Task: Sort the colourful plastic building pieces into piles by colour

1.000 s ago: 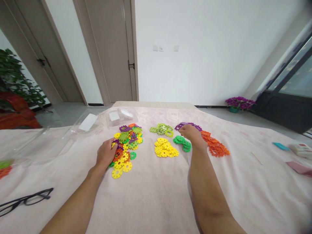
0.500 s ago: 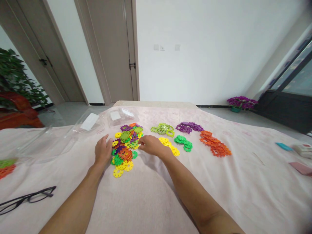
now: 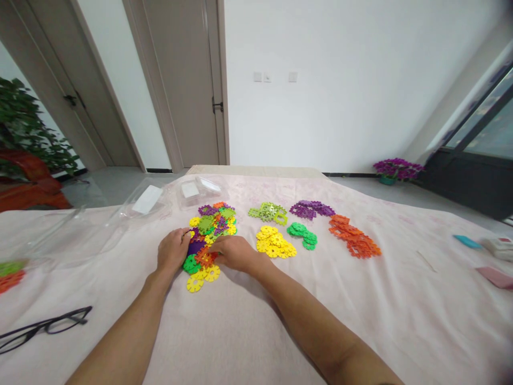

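A mixed pile of plastic interlocking pieces [image 3: 206,224] in several colours lies on the cloth between my hands. My left hand [image 3: 173,251] is at the pile's left edge, fingers curled together, with a small yellow flower-shaped piece [image 3: 192,234] at the fingertips. On the other side, my right hand [image 3: 236,252] reaches in with thumb and fingers pinched at an orange square piece [image 3: 205,258]. Beside these lie a purple piece [image 3: 196,247], green round pieces [image 3: 191,264] and yellow discs [image 3: 195,283]. My right fingertips are partly hidden.
Single-colour groups lie to the right: yellow discs [image 3: 276,243], green discs [image 3: 302,235], light-green squares [image 3: 267,212], purple pieces [image 3: 311,209] and orange squares [image 3: 353,237]. Clear plastic boxes [image 3: 98,235] stand at left, with black glasses [image 3: 60,323] nearer. A pink cloth [image 3: 409,315] covers the table.
My right hand has moved left and nearer, from the pile's upper right to the orange piece. My left hand's fingers have curled in toward the pile's edge.
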The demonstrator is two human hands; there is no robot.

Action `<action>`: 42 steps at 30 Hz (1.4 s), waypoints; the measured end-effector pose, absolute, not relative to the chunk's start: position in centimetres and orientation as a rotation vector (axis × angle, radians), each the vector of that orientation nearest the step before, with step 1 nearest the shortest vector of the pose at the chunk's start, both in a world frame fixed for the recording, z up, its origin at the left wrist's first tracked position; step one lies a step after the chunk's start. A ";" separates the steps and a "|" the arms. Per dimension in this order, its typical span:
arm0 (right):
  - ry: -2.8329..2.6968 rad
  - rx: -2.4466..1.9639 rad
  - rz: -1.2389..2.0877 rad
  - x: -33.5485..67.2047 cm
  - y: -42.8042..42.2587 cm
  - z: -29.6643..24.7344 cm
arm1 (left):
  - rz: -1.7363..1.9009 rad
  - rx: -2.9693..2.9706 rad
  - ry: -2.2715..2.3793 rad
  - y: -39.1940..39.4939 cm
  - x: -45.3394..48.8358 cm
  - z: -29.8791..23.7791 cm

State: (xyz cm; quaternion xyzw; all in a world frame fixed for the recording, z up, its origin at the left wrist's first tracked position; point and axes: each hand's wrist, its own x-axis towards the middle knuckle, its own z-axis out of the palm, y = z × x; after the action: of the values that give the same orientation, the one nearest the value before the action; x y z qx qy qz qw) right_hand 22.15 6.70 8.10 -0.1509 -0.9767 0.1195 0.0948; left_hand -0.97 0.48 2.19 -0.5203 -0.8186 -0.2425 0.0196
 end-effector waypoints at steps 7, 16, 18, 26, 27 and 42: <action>-2.816 -0.444 0.332 22.1 6.8 8.0 | -0.717 -1.619 -2.509 0.6 -1.1 2.0; -2.469 -0.896 0.448 24.2 9.5 10.6 | -0.720 -1.600 -2.549 0.4 -0.8 2.3; -2.353 -0.989 0.489 25.5 11.1 11.2 | -0.706 -1.605 -2.540 0.4 -0.8 2.3; -1.759 -1.382 0.539 34.3 18.6 10.7 | -0.673 -1.631 -2.520 0.5 -1.0 2.0; -1.693 -1.430 0.505 35.6 19.1 10.6 | -0.679 -1.630 -2.516 0.5 -1.1 1.9; -0.967 -1.838 0.106 45.0 17.9 11.7 | -0.683 -1.630 -2.516 0.8 -1.5 1.2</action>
State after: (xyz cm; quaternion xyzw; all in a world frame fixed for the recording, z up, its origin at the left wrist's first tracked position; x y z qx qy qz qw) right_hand 44.97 17.92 11.68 -0.7623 -0.4009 0.0441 0.5063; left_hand -1.53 0.83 1.21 -0.5298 -0.8179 -0.2221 0.0333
